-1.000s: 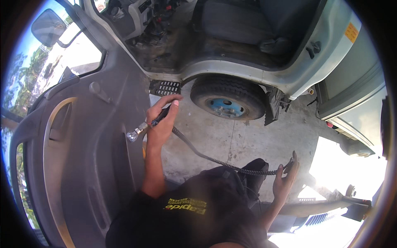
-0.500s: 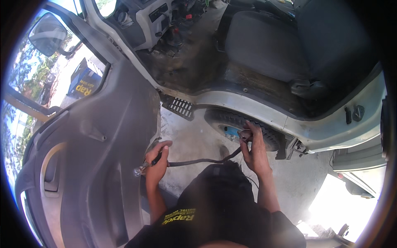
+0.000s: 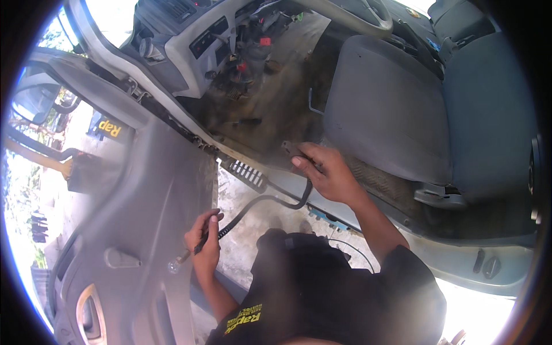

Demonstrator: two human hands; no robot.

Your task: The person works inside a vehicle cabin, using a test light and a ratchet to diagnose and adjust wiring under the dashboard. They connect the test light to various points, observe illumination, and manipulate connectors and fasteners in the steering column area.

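Note:
My left hand (image 3: 205,237), near the door, is closed round one end of a black cable (image 3: 261,199). A clear glass bulb (image 3: 174,266) on a short metal base sticks out from the same hand; whether it joins the cable is hidden by my fingers. The cable curves across to my right hand (image 3: 330,172), which pinches a dark connector-like piece (image 3: 292,150) at its other end. That hand is above the door sill, just in front of the seat.
The vehicle door (image 3: 132,230) stands open on the left. A grey seat (image 3: 391,109) fills the right of the cab, with a steering wheel (image 3: 368,23) beyond. Loose wires and a red part (image 3: 265,42) hang under the dashboard. A slotted step plate (image 3: 247,173) lies by the sill.
My right hand has risen from beside the wheel into the cab doorway, carrying the connector-like piece. The cable now arches upward. My left hand still holds its end; the view has shifted toward the cab.

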